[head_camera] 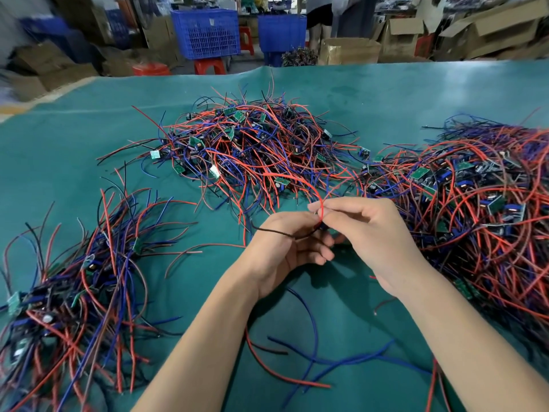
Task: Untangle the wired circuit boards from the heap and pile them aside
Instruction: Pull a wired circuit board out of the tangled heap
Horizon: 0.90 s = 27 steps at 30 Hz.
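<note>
Green matting [89,162] carries heaps; both hands, left hand [292,242] and right hand [368,230], pinch one board's red wire [309,185], next likely piling it at eight o'clock.

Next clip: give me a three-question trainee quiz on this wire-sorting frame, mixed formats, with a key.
1. True or false: the right hand pinches a red wire.
2. Which wire crosses the left hand? A) black wire B) yellow C) white
3. Fill in: the neater pile, its wires roughly aligned, lies to the person's ____, on the green mat.

Key: 1 true; 2 A; 3 left.
</note>
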Available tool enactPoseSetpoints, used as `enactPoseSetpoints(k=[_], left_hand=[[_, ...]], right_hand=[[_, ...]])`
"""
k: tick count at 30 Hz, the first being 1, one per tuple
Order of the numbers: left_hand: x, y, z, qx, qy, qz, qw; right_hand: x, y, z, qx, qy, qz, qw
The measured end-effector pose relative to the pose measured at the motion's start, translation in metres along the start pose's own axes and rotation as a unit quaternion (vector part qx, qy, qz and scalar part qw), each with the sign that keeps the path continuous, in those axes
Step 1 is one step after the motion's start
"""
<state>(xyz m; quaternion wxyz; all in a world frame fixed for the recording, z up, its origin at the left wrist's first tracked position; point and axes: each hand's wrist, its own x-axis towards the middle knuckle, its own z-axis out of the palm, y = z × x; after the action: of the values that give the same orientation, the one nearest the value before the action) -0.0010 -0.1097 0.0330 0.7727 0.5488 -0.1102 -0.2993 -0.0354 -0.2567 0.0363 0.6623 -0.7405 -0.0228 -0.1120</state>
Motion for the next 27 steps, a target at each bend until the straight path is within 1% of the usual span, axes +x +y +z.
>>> enactPoseSetpoints(k=[2, 5, 8, 14, 18, 21, 27], left_hand=[[0.0, 0.0, 0.0, -0.003, 0.001, 0.004, 1.0], [0.0, -0.001, -0.002, -0.017, -0.009, 0.016, 1.0], [-0.001, -0.002, -0.002, -0.002, -0.035, 0.027, 0.999], [-0.001, -0.004, -0.002, -0.011, -0.029, 0.03, 0.999], [-0.002, -0.004, 0.001, 0.026, -0.029, 0.034, 0.999], [-0.002, -0.003, 0.001, 0.035, -0.022, 0.028, 0.999], [0.0, -0.004, 0.002, 0.059, -0.016, 0.034, 0.998]], right_hand=[[0.0, -0.001, -0.001, 0.02, 0.0, 0.003, 1.0], [0.002, 0.002, -0.003, -0.008, 0.031, -0.009, 0.999], [0.004, 0.006, -0.003, 0.023, 0.056, 0.006, 0.998], [0.001, 0.006, 0.005, 0.037, 0.079, 0.013, 0.996], [0.002, 0.006, 0.004, 0.05, 0.115, 0.021, 0.992], [0.002, 0.007, 0.004, 0.058, 0.134, 0.026, 0.989], [0.008, 0.012, -0.003, -0.02, 0.21, -0.018, 0.977]])
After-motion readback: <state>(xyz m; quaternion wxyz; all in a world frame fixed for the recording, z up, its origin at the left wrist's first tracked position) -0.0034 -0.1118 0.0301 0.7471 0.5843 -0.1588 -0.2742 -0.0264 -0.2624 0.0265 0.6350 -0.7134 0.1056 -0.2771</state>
